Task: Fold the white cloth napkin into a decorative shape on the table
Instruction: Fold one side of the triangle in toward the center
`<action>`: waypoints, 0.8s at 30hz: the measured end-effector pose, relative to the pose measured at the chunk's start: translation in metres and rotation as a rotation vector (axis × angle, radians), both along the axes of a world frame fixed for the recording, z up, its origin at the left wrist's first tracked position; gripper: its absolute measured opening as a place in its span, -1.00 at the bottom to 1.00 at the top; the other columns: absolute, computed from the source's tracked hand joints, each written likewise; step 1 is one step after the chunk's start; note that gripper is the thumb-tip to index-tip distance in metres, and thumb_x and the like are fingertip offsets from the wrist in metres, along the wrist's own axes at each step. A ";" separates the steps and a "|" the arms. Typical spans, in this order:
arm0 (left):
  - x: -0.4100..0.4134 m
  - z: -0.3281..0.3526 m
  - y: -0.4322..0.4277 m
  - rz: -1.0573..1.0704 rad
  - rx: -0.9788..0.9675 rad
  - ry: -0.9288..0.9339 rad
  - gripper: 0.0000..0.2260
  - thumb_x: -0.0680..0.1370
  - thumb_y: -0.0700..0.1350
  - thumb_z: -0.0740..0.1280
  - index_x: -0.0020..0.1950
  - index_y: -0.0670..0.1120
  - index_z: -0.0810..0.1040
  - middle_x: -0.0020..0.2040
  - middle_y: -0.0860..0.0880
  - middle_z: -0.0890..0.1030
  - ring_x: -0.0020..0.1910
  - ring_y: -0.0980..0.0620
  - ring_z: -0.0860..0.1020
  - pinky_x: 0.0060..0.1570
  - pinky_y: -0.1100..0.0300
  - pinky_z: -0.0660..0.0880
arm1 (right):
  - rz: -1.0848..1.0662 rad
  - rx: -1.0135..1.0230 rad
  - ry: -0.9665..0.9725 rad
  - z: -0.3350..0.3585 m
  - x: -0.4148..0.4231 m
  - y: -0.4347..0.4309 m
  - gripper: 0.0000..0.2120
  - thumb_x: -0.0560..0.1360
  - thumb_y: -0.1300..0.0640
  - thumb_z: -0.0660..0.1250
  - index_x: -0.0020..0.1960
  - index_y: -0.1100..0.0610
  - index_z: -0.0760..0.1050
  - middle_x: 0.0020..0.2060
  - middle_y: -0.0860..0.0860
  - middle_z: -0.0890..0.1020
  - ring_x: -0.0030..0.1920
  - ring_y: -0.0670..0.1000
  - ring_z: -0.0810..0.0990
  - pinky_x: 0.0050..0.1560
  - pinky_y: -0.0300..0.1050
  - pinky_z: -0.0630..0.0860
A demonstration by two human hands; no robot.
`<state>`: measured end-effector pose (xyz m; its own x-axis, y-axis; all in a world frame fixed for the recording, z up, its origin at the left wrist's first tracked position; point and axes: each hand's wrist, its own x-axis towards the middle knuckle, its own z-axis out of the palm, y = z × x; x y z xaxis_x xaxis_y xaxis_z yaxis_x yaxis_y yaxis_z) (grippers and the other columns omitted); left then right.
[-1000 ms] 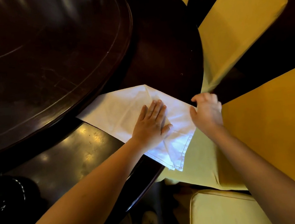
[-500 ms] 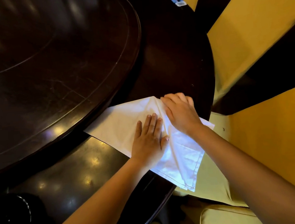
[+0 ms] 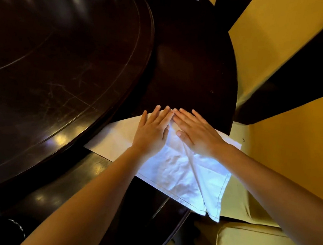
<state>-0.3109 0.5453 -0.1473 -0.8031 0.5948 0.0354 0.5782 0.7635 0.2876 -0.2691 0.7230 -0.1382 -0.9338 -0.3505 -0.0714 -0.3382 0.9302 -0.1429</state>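
Both palms flat and unclenched, left hand and right hand pressing the napkin on the dark surface. Its near corner overhangs the edge; lift carelessly and it could slide off, folds springing apart.

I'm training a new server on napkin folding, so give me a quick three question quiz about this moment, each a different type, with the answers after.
1. True or false: both hands lie flat, palms down, on the white napkin.
2. Multiple choice: where does the napkin's near corner sit? A) under the raised turntable B) hanging past the table edge C) rolled into a tube
3. Short answer: which parts of the left hand and right hand meet at the napkin's far point?

Key: 1 true; 2 B; 3 the fingertips.
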 end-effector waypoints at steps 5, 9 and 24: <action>-0.002 -0.001 0.002 -0.021 -0.015 0.039 -0.50 0.53 0.03 -0.16 0.46 0.01 0.20 0.48 0.01 0.25 0.48 -0.05 0.14 0.43 -0.14 -0.01 | -0.014 0.001 -0.007 0.000 0.036 0.001 -0.35 0.54 -0.18 -0.35 0.50 0.16 0.00 0.52 0.07 0.07 0.50 -0.01 -0.07 0.46 -0.01 -0.18; -0.002 -0.001 0.004 -0.008 -0.032 0.023 -0.47 0.51 0.06 -0.21 0.47 0.04 0.15 0.50 0.04 0.20 0.50 -0.02 0.08 0.44 -0.11 -0.06 | 0.075 0.034 -0.021 -0.002 0.096 0.000 -0.42 0.58 -0.14 -0.18 0.50 0.14 -0.02 0.52 0.07 0.05 0.52 0.07 -0.04 0.46 0.05 -0.09; 0.019 0.010 0.019 -0.115 -0.133 0.078 -0.48 0.54 0.09 -0.19 0.49 0.00 0.09 0.53 -0.04 0.10 0.51 -0.08 0.02 0.44 -0.08 -0.06 | -1.124 -1.451 -0.476 -0.012 0.162 -0.006 -0.74 0.44 0.01 0.34 0.07 0.10 0.51 -0.01 -0.05 0.64 0.01 -0.09 0.59 -0.07 -0.28 0.50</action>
<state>-0.2915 0.5644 -0.1372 -0.7276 0.6859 0.0105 0.6803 0.7196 0.1395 -0.1073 0.7168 -0.1505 -0.7347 0.3051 -0.6059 0.5534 -0.2471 -0.7955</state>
